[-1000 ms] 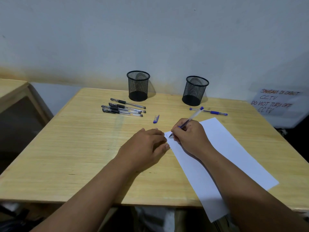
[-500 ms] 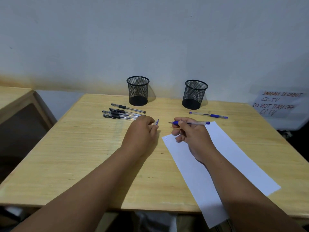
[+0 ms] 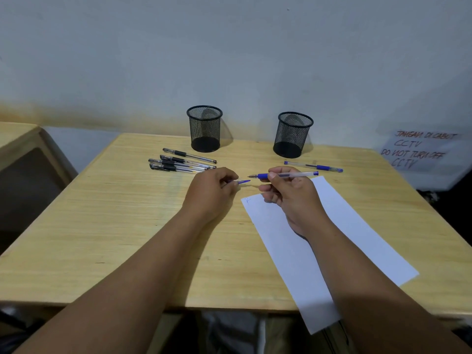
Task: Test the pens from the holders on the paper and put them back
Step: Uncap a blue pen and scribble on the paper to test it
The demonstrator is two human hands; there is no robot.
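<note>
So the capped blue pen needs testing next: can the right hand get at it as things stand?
Probably not yet: the right hand already grips a blue pen. The capped blue pen lies unobstructed just beyond it.

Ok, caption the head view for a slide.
Left hand holds blue cap, right hand holds uncapped blue pen above the paper.

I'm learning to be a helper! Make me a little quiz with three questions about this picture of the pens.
1. True or false: both holders, the left holder and the right holder, have pens standing in them.
2. What does the left hand pinch? A) blue cap B) black pen C) paper
3. Fill in: the right hand holds the uncapped ____ pen.

Key: 1 false, both look empty; the black pens lie on the table. 2 A. 3 blue.
</note>
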